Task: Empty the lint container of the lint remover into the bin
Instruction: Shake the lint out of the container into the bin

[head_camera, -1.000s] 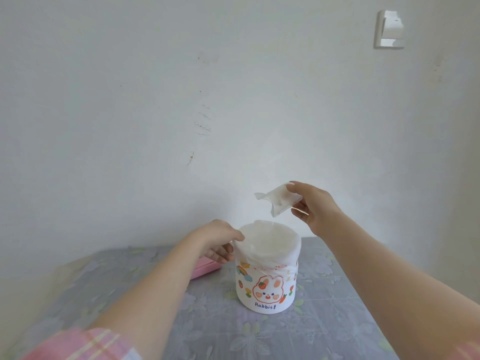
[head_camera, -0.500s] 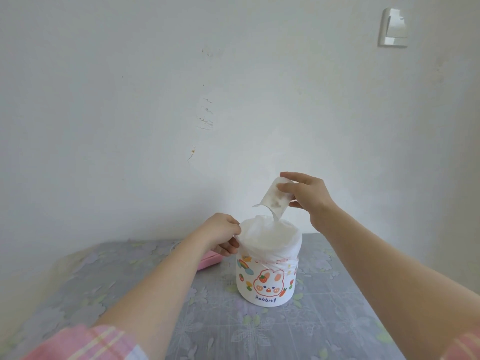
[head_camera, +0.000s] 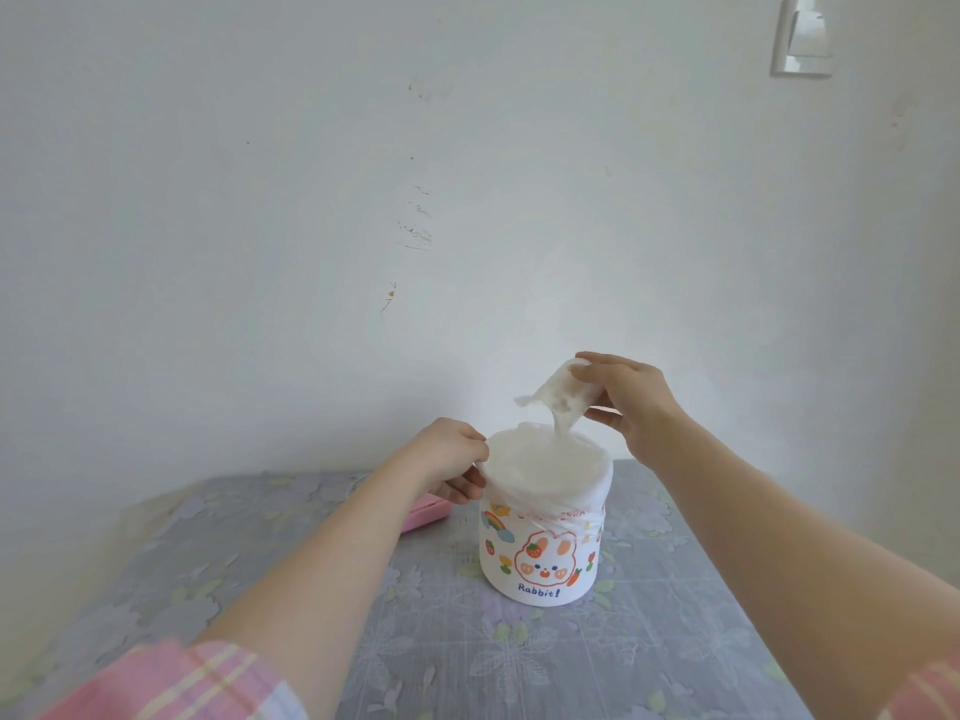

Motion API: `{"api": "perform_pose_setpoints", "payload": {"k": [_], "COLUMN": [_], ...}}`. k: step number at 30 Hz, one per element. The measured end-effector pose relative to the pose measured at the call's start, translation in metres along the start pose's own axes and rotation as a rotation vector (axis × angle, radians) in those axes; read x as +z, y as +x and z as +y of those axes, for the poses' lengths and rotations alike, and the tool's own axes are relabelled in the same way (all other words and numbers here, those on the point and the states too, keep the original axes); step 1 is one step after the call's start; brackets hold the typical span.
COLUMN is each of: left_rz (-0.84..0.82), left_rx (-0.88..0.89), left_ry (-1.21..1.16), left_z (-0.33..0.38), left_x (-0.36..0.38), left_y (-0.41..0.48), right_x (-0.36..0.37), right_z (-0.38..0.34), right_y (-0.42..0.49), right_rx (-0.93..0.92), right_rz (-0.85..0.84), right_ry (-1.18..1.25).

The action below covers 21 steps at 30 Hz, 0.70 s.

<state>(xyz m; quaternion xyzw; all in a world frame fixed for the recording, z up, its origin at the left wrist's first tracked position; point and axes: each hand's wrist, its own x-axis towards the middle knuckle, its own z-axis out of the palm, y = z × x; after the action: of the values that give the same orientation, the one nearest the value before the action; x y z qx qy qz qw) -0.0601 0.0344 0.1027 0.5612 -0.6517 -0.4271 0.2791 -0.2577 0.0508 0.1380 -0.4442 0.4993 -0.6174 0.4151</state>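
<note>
Head cam, only view: right hand (head_camera: 631, 397) up over the bin (head_camera: 545, 543), thumb + fingers pinched on the lint container (head_camera: 563, 402), a small translucent whitish cup w/ a few dark specks showing inside. It's tilted, open end pointing down-left from the grip, lowest corner just above the bin's mouth; can't tell if it touches the liner. A thin flap sticks out leftward from the container, away from the fingers. Left hand (head_camera: 449, 459) sits lower and to the left of that grip, fingers curled closed on the edge of the white plastic liner (head_camera: 540, 467) at the bin's left rim. Liner is folded over the rim and bunched round the upper wall. Bin is a white round tub w/ a cartoon rabbit, fruit pics and "Rabbit!" printed on front, standing upright on the table (head_camera: 675, 641), which has a grey floral cover. Behind the left wrist, a pink flat object (head_camera: 423, 514) lies on the table, mostly hidden by the arm. Pink plaid sleeves (head_camera: 171, 683) at both forearms, bottom corners. Plain white wall behind, wall switch (head_camera: 802, 36) top right.
</note>
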Motion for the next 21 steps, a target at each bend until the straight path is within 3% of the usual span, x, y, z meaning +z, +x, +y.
{"api": "perform_pose_setpoints", "payload": {"k": [4, 8, 19, 21], "left_rz": [-0.006, -0.005, -0.005, -0.003], "left_rx": [-0.006, -0.006, -0.008, -0.009], "left_ry": [0.007, 0.017, 0.023, 0.021], "left_z": [0.001, 0.002, 0.002, 0.001], "left_x": [0.0, 0.0, -0.001, 0.0], "left_y": [0.0, 0.0, 0.001, 0.002], "right_x": [-0.004, -0.006, -0.008, -0.007], "right_z": [-0.003, 0.006, -0.001, 0.003], "right_y": [0.002, 0.006, 0.004, 0.006], "right_rx": [0.093, 0.009, 0.079, 0.051], "right_rz": [0.036, 0.092, 0.009, 0.01], "right_ry": [0.205, -0.105, 0.101, 0.021]}}
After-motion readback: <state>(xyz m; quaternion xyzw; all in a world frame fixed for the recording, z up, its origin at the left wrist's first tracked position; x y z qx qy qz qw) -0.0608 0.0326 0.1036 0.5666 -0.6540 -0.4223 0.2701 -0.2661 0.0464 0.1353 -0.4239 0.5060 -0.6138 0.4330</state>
